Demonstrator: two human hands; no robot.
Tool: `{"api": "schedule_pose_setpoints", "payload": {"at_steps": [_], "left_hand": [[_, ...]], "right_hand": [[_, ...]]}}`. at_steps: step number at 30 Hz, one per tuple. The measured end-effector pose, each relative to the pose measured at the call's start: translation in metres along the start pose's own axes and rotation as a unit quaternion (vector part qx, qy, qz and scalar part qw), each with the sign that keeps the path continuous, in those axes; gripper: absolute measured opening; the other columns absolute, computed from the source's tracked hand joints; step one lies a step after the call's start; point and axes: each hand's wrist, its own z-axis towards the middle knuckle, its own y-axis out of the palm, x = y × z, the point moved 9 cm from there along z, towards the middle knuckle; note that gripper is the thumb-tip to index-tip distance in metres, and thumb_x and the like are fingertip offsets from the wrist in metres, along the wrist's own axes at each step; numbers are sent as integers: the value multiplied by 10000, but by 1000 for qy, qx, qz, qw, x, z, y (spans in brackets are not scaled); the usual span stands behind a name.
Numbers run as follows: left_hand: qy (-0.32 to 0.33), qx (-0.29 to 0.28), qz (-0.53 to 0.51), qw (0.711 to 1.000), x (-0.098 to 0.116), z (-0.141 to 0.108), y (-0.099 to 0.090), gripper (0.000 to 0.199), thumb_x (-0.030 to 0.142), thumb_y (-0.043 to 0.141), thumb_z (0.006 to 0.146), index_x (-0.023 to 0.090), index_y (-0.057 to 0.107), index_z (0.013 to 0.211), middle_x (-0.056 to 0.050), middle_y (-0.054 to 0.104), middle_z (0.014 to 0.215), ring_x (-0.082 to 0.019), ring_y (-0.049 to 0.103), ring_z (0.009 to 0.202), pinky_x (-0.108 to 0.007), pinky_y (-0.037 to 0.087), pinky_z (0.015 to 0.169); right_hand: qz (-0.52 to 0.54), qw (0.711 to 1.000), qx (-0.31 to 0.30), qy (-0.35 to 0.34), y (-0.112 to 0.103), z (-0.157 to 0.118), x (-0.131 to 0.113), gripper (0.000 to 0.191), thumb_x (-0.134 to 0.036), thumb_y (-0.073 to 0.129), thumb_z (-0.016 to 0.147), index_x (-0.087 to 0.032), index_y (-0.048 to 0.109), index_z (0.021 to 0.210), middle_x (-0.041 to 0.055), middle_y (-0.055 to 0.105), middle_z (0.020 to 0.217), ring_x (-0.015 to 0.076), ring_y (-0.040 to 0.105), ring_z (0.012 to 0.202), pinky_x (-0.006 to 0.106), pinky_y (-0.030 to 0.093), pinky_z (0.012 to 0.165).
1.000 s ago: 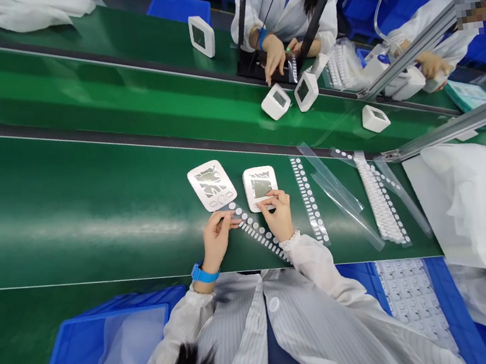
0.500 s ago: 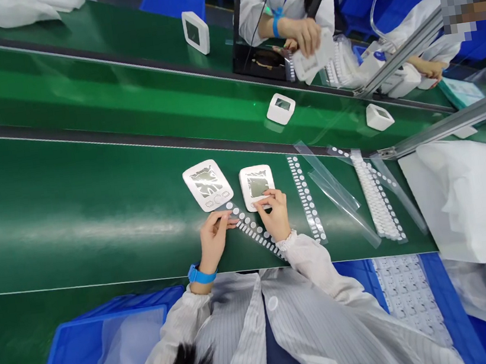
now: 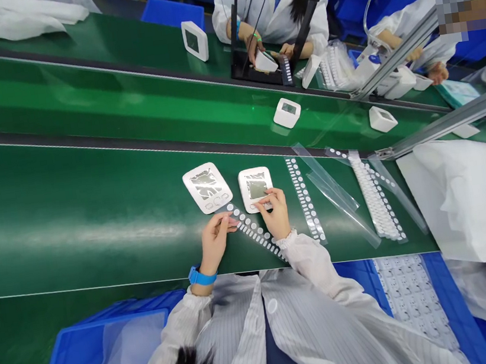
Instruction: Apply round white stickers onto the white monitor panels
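My left hand [image 3: 215, 242] pinches the upper left end of a clear sticker strip [image 3: 255, 231] bearing round and oblong white pads. That strip lies slantwise on the green bench toward its front edge. My right hand [image 3: 277, 216] rests at the lower right of a white device with a grey screen [image 3: 256, 185]. Its thumb and forefinger are drawn together by the device's lower buttons; whatever is between them is too small to make out. To the left lies a second white device [image 3: 207, 188], its screen under wrinkled glossy film, near the strip's upper end.
Right of my hands lie another sticker strip [image 3: 304, 201], clear empty strips [image 3: 333, 185] and a stack of pad strips [image 3: 376, 197]. White devices [image 3: 287, 113] sit on the conveyor [image 3: 126, 108] beyond. Across it, a co-worker's hands are at a black frame [image 3: 239, 66].
Both my hands keep nearly the same places and grips. Across the conveyor, the co-worker's hands have moved left and lower a white part into the black frame. Devices on the conveyor have shifted slightly right.
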Motion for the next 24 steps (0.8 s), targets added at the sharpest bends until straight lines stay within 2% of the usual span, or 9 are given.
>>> {"api": "schedule_pose_setpoints", "payload": {"at_steps": [8, 10, 14, 19, 24], "left_hand": [[-16, -14, 0, 1000, -4, 2, 5, 422, 534, 585, 889, 141, 644, 1031, -70, 677, 852, -196, 705, 816, -281, 611, 674], [-18, -19, -1, 1000, -4, 2, 7, 439, 543, 579, 890, 136, 635, 1042, -75, 679, 862, -199, 705, 823, -284, 612, 674], [-30, -31, -4, 999, -3, 1, 11, 471, 565, 557, 898, 132, 601, 1078, -91, 689, 880, -199, 704, 836, -290, 613, 699], [-42, -36, -3, 998, -3, 1, 13, 498, 593, 536, 898, 138, 575, 1098, -94, 699, 859, -193, 706, 799, -294, 614, 695], [-46, -39, -5, 998, -5, 2, 13, 496, 595, 537, 897, 139, 568, 1089, -95, 706, 859, -193, 708, 791, -287, 610, 679]], "right_hand": [[3, 1000, -14, -11, 3, 0, 0, 161, -277, 665, 858, -183, 615, 737, 117, 535, 1119, 247, 516, 1018, 459, 455, 921], [24, 1000, -14, 5, 1, -1, 2, 161, -290, 667, 858, -180, 623, 749, 105, 549, 1116, 237, 526, 1043, 424, 455, 919], [86, 995, 10, 39, -6, -4, 8, 150, -287, 631, 882, -168, 621, 791, 93, 567, 1110, 203, 571, 1035, 322, 478, 786], [37, 999, 13, -15, -3, -5, -1, 131, -252, 700, 842, -175, 648, 751, 88, 571, 1067, 220, 533, 1050, 379, 444, 914], [-5, 999, -32, 3, 6, 6, 0, 119, -195, 732, 799, -183, 651, 712, 78, 562, 1033, 217, 529, 975, 388, 450, 899]]}}
